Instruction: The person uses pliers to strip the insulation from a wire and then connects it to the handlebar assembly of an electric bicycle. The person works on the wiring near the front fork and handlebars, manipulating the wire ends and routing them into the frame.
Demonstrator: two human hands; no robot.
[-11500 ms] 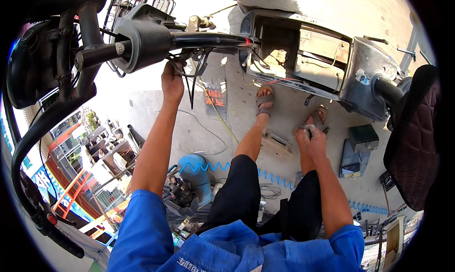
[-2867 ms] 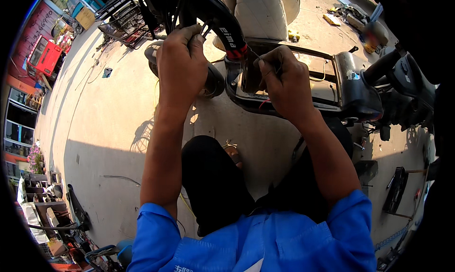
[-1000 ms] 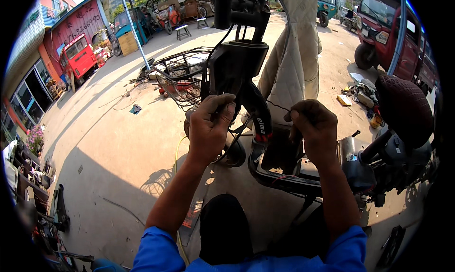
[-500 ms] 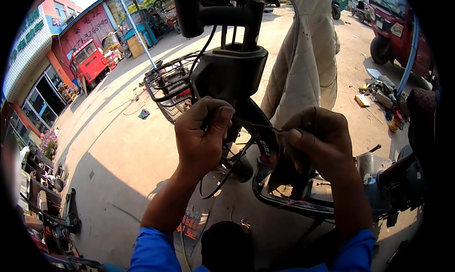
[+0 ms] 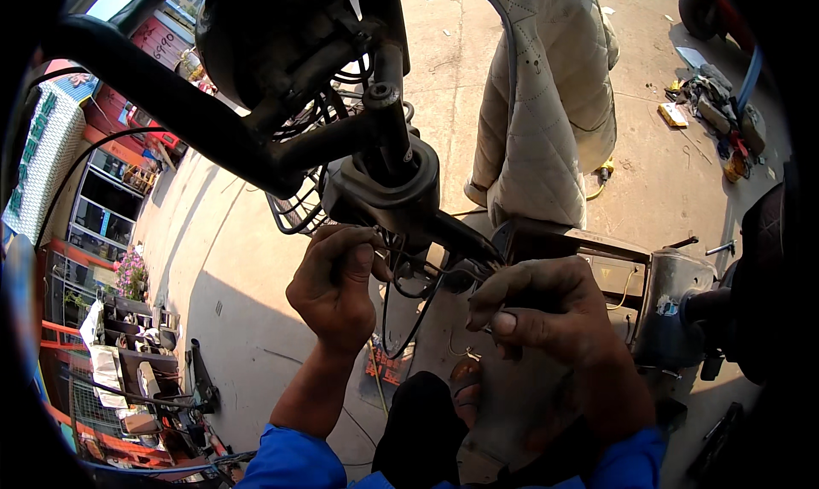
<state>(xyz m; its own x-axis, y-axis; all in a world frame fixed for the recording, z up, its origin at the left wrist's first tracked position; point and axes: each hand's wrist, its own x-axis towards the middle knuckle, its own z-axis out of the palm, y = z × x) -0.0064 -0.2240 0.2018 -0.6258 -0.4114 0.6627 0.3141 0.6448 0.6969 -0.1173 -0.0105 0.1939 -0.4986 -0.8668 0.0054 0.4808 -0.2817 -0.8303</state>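
Observation:
My left hand (image 5: pixel 335 286) is closed, thumb against forefinger, on a thin dark wire (image 5: pixel 401 253) beside the scooter's steering column. My right hand (image 5: pixel 546 310) is also pinched, near the lower end of the black frame tube (image 5: pixel 461 235); whatever small thing sits between its fingertips is too small to name. Above the hands stand the column's black plastic cover (image 5: pixel 384 190) and the black handlebar (image 5: pixel 171 105), turned toward the left. A black cable (image 5: pixel 389 314) hangs in a loop between my hands.
A quilted pale cover (image 5: pixel 546 114) hangs beyond the column. To the right are a grey metal part (image 5: pixel 678 289) and a dark seat (image 5: pixel 763 267). Scrap parts (image 5: pixel 145 353) crowd the left; a flat sign (image 5: pixel 388 370) lies on the ground. A rag pile (image 5: pixel 717 97) lies far right.
My view has shifted, bringing the handlebar into sight. Both hands sit lower against the scooter. The wire stretched between them earlier no longer shows clearly reaching my right fingers.

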